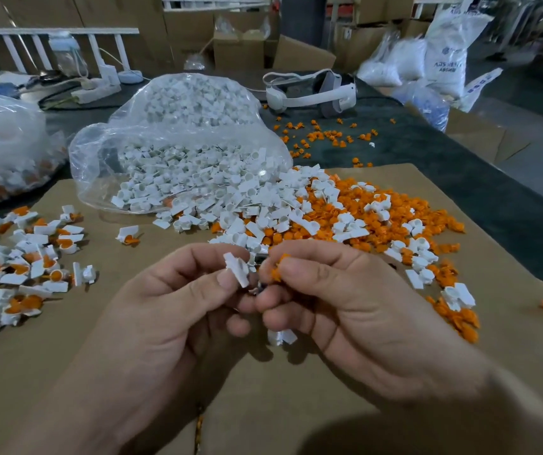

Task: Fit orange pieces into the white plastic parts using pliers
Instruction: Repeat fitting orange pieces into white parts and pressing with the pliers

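Observation:
My left hand (171,303) pinches a white plastic part (237,269) between thumb and fingers, just above the brown cardboard sheet (125,349). Close beside it, my right hand (339,300) pinches a small orange piece (278,269) at its fingertips, almost touching the white part. A bit of dark metal (261,257) shows between the two hands; I cannot tell what it is. Another white part (281,337) lies under my right fingers. Behind my hands spreads a mixed heap of loose white parts (257,208) and orange pieces (378,224).
Fitted white-and-orange parts (23,267) lie in a pile at the left. An open clear bag of white parts (178,152) sits behind the heap, another bag (4,149) at far left. A white headset (312,91) and scattered orange pieces (326,136) lie on the dark table beyond.

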A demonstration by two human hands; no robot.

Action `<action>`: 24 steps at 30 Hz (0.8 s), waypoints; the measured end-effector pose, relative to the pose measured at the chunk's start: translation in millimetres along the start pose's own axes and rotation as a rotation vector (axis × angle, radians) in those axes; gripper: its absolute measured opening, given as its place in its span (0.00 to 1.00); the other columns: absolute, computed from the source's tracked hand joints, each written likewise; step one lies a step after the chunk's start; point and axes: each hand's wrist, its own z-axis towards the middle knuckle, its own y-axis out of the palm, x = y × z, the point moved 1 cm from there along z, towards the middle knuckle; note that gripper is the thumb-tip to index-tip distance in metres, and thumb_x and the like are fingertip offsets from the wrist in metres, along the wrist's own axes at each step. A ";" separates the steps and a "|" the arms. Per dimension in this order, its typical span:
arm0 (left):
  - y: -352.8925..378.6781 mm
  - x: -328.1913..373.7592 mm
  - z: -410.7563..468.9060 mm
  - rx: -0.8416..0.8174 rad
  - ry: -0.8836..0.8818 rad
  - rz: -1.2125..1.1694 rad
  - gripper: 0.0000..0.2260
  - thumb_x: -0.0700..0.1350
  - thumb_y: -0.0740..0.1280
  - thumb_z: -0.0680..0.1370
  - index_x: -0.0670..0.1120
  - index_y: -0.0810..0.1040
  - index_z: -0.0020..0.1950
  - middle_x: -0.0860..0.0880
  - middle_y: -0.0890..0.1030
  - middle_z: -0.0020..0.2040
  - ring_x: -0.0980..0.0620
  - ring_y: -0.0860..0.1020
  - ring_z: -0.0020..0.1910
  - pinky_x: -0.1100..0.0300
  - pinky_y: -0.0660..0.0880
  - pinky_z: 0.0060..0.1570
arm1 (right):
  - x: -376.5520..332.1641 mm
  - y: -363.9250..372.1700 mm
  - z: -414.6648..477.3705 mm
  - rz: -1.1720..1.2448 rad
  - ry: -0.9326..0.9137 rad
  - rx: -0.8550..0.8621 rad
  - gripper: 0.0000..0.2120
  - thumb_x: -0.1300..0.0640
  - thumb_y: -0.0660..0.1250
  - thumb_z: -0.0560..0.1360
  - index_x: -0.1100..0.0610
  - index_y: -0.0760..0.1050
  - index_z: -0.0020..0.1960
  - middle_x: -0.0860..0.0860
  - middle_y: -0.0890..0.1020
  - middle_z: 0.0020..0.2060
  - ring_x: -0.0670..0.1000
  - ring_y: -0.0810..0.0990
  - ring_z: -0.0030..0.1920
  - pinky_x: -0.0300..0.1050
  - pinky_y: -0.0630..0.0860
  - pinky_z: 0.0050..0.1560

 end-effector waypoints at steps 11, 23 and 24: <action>3.3 5.3 -2.8 -0.088 0.063 0.065 0.24 0.53 0.84 0.59 0.43 0.86 0.49 0.43 0.83 0.38 0.51 0.81 0.33 0.62 0.76 0.28 | -1.2 4.6 -1.1 0.145 0.090 -0.085 0.07 0.58 0.66 0.75 0.60 0.81 0.47 0.55 0.79 0.37 0.48 0.77 0.32 0.39 0.77 0.29; 8.0 8.1 -8.3 -0.121 0.055 0.123 0.23 0.55 0.82 0.62 0.44 0.86 0.51 0.43 0.84 0.40 0.52 0.80 0.33 0.63 0.76 0.29 | 4.6 1.6 0.0 0.008 -0.027 -0.077 0.08 0.61 0.65 0.76 0.64 0.79 0.50 0.58 0.80 0.36 0.50 0.81 0.32 0.41 0.79 0.32; 7.7 8.0 -8.2 -0.118 0.054 0.118 0.23 0.54 0.82 0.62 0.43 0.86 0.51 0.42 0.84 0.39 0.52 0.80 0.33 0.63 0.76 0.29 | 5.3 1.3 -0.4 -0.090 -0.085 -0.049 0.08 0.61 0.65 0.75 0.62 0.80 0.50 0.57 0.81 0.36 0.51 0.81 0.33 0.41 0.79 0.34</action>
